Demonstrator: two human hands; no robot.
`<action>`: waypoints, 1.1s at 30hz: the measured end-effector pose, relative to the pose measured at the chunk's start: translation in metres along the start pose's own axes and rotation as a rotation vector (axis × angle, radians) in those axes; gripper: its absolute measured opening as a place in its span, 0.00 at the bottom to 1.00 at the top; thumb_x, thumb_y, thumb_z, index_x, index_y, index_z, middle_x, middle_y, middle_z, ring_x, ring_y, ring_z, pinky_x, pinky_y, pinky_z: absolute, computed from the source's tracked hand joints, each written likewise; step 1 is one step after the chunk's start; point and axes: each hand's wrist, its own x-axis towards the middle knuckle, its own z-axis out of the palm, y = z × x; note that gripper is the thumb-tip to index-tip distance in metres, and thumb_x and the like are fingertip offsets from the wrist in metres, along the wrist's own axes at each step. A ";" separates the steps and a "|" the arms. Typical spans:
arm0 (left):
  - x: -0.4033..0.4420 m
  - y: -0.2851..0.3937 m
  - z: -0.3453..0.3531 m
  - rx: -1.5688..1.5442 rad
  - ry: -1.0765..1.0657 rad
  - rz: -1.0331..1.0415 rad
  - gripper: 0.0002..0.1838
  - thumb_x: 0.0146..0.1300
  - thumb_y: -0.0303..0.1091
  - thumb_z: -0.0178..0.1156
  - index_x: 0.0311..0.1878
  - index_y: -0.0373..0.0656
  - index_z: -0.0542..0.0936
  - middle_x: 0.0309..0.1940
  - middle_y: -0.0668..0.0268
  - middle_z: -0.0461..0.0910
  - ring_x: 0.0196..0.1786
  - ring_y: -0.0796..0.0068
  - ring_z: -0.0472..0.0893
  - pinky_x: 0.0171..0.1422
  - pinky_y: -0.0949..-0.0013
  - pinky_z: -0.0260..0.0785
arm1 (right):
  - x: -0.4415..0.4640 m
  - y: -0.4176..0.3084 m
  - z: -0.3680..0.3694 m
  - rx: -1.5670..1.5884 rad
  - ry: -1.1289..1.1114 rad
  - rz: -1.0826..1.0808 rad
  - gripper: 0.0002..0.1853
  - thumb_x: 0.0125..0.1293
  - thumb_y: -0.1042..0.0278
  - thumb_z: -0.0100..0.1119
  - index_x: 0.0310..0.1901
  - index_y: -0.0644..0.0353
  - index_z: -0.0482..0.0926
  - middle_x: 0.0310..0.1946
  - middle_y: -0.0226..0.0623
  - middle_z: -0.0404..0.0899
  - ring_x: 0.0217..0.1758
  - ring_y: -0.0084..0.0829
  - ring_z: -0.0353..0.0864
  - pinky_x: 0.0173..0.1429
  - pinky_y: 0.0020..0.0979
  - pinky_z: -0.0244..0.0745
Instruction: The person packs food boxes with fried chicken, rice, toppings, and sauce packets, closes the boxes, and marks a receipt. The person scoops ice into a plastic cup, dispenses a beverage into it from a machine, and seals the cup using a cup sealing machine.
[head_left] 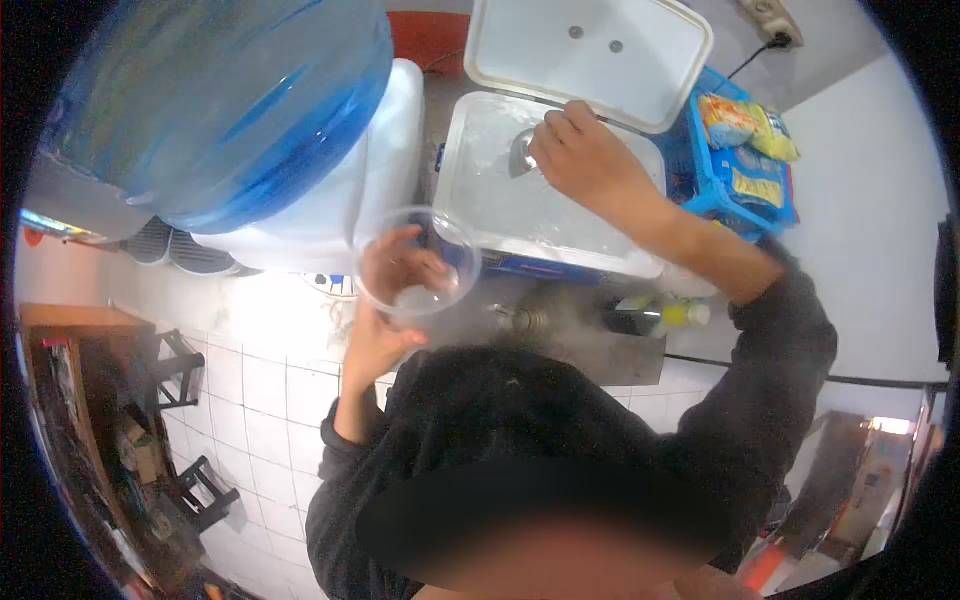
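My left hand (372, 330) is closed around a clear plastic cup (455, 235), and its fingers show through the cup wall. A little whitish matter shows near the cup's bottom; I cannot tell what it is. My right hand (580, 155) reaches over a white cooler box (452, 165), its fingers closed on a shiny metal scoop (521, 155). Most of the scoop's handle is hidden by the hand. Pale, icy-looking contents (580, 225) fill the box beneath it. The box's white lid (590, 75) stands raised behind.
A large blue water bottle (280, 110) stands at the left on a white dispenser (385, 150). Bagged packets (745, 125) sit in a blue basket (708, 150) right of the cooler. A dark bottle (635, 316) with a yellow-green cap lies near the counter's front. Tiled floor (260, 390) shows lower left.
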 end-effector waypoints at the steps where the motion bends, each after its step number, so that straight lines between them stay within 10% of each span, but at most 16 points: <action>1: -0.007 -0.013 -0.002 -0.086 -0.027 -0.038 0.54 0.40 0.52 0.77 0.66 0.38 0.59 0.48 0.60 0.74 0.50 0.69 0.76 0.57 0.64 0.68 | 0.004 0.006 0.007 -0.001 0.004 -0.015 0.07 0.53 0.67 0.55 0.35 0.55 0.77 0.35 0.29 0.76 0.44 0.28 0.73 0.55 0.31 0.65; 7: -0.018 -0.035 0.017 0.199 -0.127 -0.163 0.44 0.47 0.32 0.73 0.66 0.39 0.60 0.58 0.59 0.70 0.56 0.64 0.75 0.64 0.62 0.65 | 0.000 0.074 -0.004 0.142 0.056 0.009 0.08 0.55 0.66 0.55 0.36 0.52 0.78 0.35 0.29 0.77 0.46 0.29 0.77 0.51 0.34 0.69; 13: -0.006 -0.036 0.007 0.408 -0.163 0.034 0.46 0.46 0.34 0.74 0.67 0.38 0.58 0.62 0.56 0.67 0.58 0.62 0.73 0.65 0.61 0.63 | -0.011 0.096 -0.028 0.262 0.018 0.241 0.06 0.60 0.62 0.57 0.30 0.52 0.80 0.23 0.33 0.77 0.34 0.33 0.82 0.34 0.33 0.73; 25: 0.003 -0.019 0.006 0.482 -0.030 -0.063 0.46 0.45 0.39 0.76 0.64 0.37 0.61 0.58 0.49 0.71 0.62 0.55 0.73 0.64 0.60 0.66 | 0.027 0.125 -0.009 0.415 -0.064 0.334 0.14 0.56 0.47 0.62 0.35 0.48 0.83 0.23 0.32 0.81 0.29 0.35 0.82 0.33 0.37 0.73; 31: 0.027 -0.024 0.020 0.134 0.063 0.135 0.48 0.47 0.38 0.74 0.67 0.34 0.57 0.64 0.50 0.65 0.67 0.57 0.66 0.69 0.60 0.59 | 0.038 0.075 0.024 0.493 -0.075 0.010 0.14 0.59 0.64 0.60 0.46 0.55 0.80 0.36 0.40 0.81 0.37 0.41 0.80 0.43 0.34 0.72; 33: 0.049 -0.031 0.022 0.148 0.105 0.209 0.47 0.49 0.37 0.72 0.68 0.34 0.55 0.65 0.50 0.64 0.69 0.57 0.64 0.70 0.60 0.56 | 0.038 0.068 0.035 0.808 0.227 0.043 0.12 0.56 0.70 0.63 0.44 0.60 0.81 0.32 0.44 0.81 0.33 0.38 0.80 0.42 0.34 0.73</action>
